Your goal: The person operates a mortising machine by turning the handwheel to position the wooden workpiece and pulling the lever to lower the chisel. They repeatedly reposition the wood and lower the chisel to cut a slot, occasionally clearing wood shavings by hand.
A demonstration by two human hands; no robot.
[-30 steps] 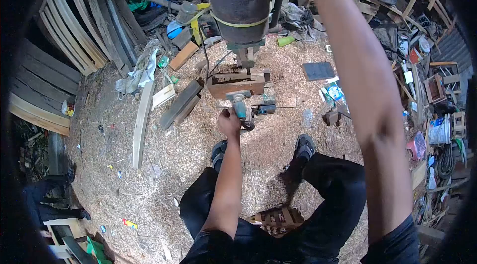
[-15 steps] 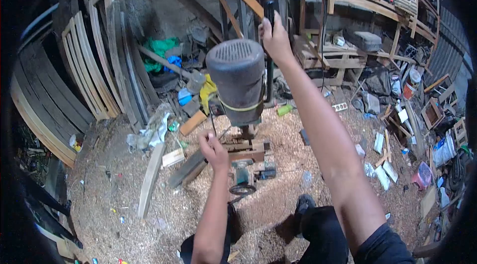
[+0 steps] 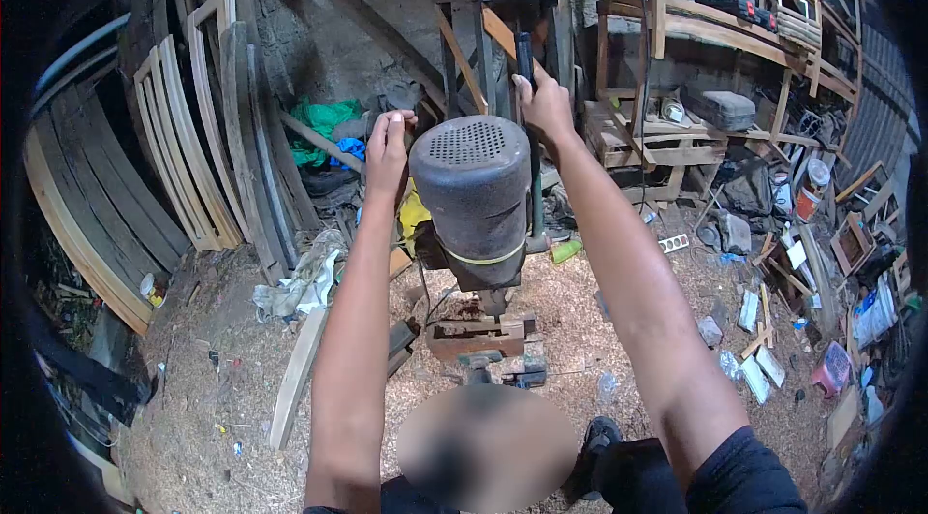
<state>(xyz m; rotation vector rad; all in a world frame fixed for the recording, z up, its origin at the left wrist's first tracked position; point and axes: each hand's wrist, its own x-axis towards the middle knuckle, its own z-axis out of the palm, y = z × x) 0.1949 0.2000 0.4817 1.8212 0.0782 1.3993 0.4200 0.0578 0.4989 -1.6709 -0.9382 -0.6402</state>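
Observation:
In the middle stands an upright drilling machine with a dusty grey motor (image 3: 471,190) and a yellowish band round its lower part. My right hand (image 3: 549,110) is closed around a black upright bar (image 3: 523,54) behind the motor's right side. My left hand (image 3: 390,151) is raised just left of the motor and apart from it. Its fingers are loosely bent and spread, with nothing visible in them. Below the motor, under the spindle (image 3: 494,302), lies a wooden block (image 3: 476,342) with a slot in its top. A blurred patch covers the area beneath the vise.
Wood shavings (image 3: 242,388) cover the floor. Long planks (image 3: 106,176) and frames lean on the left. A pale board (image 3: 298,379) lies beside my left forearm. A power strip (image 3: 674,243) and scattered debris lie on the right. Behind stands a workbench (image 3: 667,132).
My left hand has risen from beside the slotted block to the motor's left side. My right hand stays by the black bar. The camera view has shifted, so the scene sits lower.

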